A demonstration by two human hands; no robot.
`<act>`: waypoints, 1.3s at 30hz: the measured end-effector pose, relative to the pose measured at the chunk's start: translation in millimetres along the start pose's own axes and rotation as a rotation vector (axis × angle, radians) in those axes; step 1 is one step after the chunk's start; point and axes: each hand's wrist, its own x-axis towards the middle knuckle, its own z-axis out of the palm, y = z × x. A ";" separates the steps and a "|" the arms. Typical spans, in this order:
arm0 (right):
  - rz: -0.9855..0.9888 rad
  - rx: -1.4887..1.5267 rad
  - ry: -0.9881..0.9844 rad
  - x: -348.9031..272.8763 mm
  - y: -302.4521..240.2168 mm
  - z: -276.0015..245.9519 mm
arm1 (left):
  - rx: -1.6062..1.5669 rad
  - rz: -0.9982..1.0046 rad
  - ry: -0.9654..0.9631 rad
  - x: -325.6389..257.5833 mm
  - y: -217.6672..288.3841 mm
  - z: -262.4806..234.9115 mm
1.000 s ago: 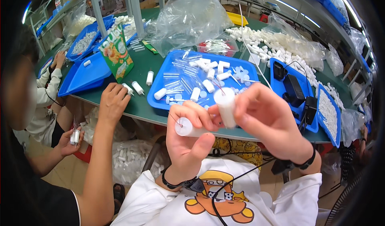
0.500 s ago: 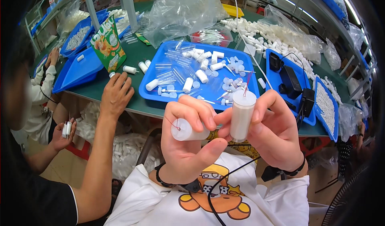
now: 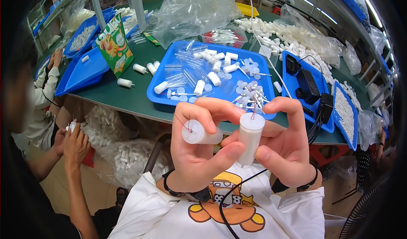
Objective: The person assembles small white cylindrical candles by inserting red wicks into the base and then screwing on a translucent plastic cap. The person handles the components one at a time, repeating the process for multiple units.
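- Over the near edge of the green table, the left hand and right hand meet around an upright cylinder, translucent white, its pale cap uppermost and thin red wires rising from the middle
- The right thumb presses low on its side with other fingers behind, so that hand is closed on it; the right forefinger is lifted apart from the cap
- The left thumb tip rests against the other side, while curled left fingers clasp a sideways cylinder; I cannot tell whether the left forefinger touches the cap
- Minding two pieces at once seems the weak point: if the left fingers loosen to steady the upright cylinder, the sideways cylinder could slip out
- Its own fine wire sticks out past the knuckles and could bend or snag on a sleeve or on the black cable across the shirt
- A finger pushing down beside the cap might kink the red wires or tip the cap askew
- Anything dropped could fall below the table, or into the blue tray just beyond, among clear tubes and white cylinders
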 end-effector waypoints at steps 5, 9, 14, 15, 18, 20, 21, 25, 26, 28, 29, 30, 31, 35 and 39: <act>-0.046 -0.001 -0.058 -3.4 3.8 -7.5 | 0.014 -0.007 -0.038 0.7 -6.2 -8.8; 0.349 0.107 0.130 -21.9 13.5 -6.8 | 0.148 0.033 0.145 6.1 -1.1 -21.2; 0.708 0.332 0.380 -50.9 44.1 -13.9 | 0.112 0.085 0.268 13.1 5.4 -38.0; 0.736 0.354 0.414 -56.2 51.0 -20.4 | 0.105 0.081 0.257 12.7 7.6 -41.0; 0.737 0.438 0.443 -60.9 65.1 -32.3 | 0.094 0.060 0.238 12.0 6.5 -42.1; 0.729 0.449 0.457 -57.9 65.9 -33.4 | 0.095 0.023 0.225 12.0 3.2 -40.1; 0.725 0.399 0.465 -54.9 65.7 -30.1 | 0.100 -0.001 0.216 12.4 2.1 -38.3; 0.715 0.375 0.463 -52.0 63.9 -30.7 | 0.126 -0.073 0.182 12.1 -2.6 -33.1; 0.733 0.377 0.473 -52.7 65.1 -32.3 | 0.128 -0.079 0.177 11.5 -2.9 -33.1; 0.747 0.363 0.488 -53.4 65.8 -32.9 | 0.126 -0.085 0.164 10.7 -3.2 -33.6; 0.743 0.349 0.492 -53.4 66.3 -32.2 | 0.158 -0.131 0.145 9.9 -3.7 -33.8; 0.739 0.336 0.497 -53.5 66.9 -31.8 | 0.190 -0.179 0.124 9.2 -4.4 -34.4; 0.737 0.335 0.502 -53.5 67.5 -32.4 | 0.222 -0.227 0.103 8.7 -4.7 -34.7; 0.755 0.352 0.527 -55.4 72.3 -39.6 | 0.229 -0.372 0.095 7.4 -10.6 -28.5; 0.751 0.340 0.577 -55.8 82.9 -44.3 | 0.220 -0.368 0.088 6.5 -11.3 -27.1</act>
